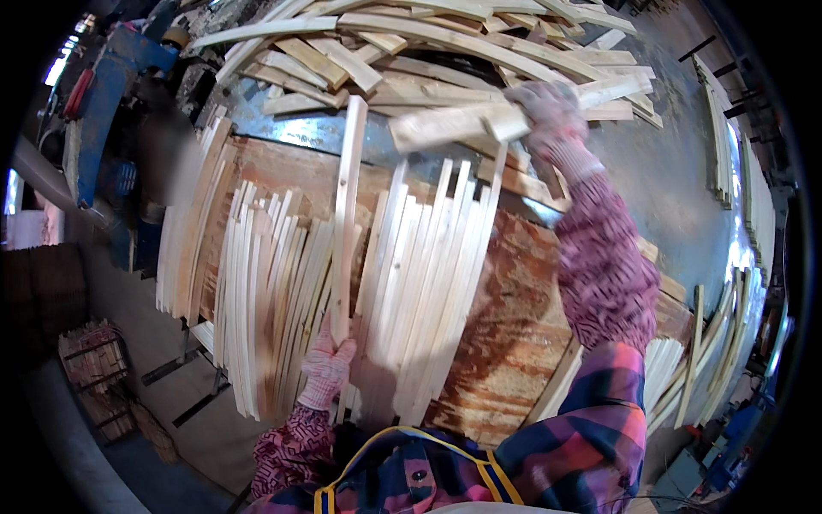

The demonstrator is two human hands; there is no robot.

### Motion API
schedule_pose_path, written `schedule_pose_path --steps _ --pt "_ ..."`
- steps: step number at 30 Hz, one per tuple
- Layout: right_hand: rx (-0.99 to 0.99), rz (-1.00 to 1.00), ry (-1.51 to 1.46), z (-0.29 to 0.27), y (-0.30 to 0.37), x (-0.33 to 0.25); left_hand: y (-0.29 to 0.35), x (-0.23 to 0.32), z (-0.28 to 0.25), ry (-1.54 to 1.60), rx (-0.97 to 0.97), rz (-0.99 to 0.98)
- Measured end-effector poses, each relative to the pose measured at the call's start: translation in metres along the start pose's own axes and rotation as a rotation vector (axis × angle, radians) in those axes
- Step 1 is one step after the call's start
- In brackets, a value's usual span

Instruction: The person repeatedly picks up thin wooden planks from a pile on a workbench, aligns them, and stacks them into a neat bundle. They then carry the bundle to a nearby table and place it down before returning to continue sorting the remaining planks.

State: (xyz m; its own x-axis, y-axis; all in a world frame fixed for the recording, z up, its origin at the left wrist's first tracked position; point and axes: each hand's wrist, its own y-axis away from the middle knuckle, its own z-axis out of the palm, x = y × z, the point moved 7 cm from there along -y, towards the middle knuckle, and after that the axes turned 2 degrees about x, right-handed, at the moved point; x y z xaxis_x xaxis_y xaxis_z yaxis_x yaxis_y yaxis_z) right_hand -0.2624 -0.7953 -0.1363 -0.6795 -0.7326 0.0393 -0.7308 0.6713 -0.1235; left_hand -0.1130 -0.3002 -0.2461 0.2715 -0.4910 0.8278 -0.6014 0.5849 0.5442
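Observation:
My left hand (330, 364), in a pale knitted glove, is closed round the near end of a long, narrow wooden strip (346, 197). That strip points away from me, over the rows of strips, and its far end comes up to the pile. My right hand (550, 116), gloved too and blurred by motion, reaches out to the near edge of a heap of loose wood (437, 47). Its fingers appear closed on a short pale board (454, 125) that sticks out to the left; the grip itself is partly smeared.
Rows of wooden strips (419, 283) lie side by side before me, with another bundle (270, 300) to their left. They rest on a worn brown board (501, 334) beside a grey metal tabletop (676, 184). Blue machinery (107, 103) stands at far left; stacked wood (94, 368) sits on the floor.

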Motion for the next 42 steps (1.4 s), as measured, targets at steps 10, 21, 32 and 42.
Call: schedule_pose_path --steps 10,21,32,42 --pt "-0.547 -0.191 -0.101 0.04 0.361 -0.102 -0.002 -0.03 0.02 0.01 -0.298 0.017" --pt "-0.365 1.042 -0.498 0.071 0.42 -0.098 0.022 -0.054 -0.005 -1.232 -0.322 0.054" --pt "-0.193 0.667 -1.259 0.003 0.424 -0.188 0.093 0.038 0.156 -0.778 -0.423 0.265" --pt "0.331 1.214 -1.086 0.131 0.241 0.17 0.013 0.015 0.147 -0.834 -0.373 0.419"
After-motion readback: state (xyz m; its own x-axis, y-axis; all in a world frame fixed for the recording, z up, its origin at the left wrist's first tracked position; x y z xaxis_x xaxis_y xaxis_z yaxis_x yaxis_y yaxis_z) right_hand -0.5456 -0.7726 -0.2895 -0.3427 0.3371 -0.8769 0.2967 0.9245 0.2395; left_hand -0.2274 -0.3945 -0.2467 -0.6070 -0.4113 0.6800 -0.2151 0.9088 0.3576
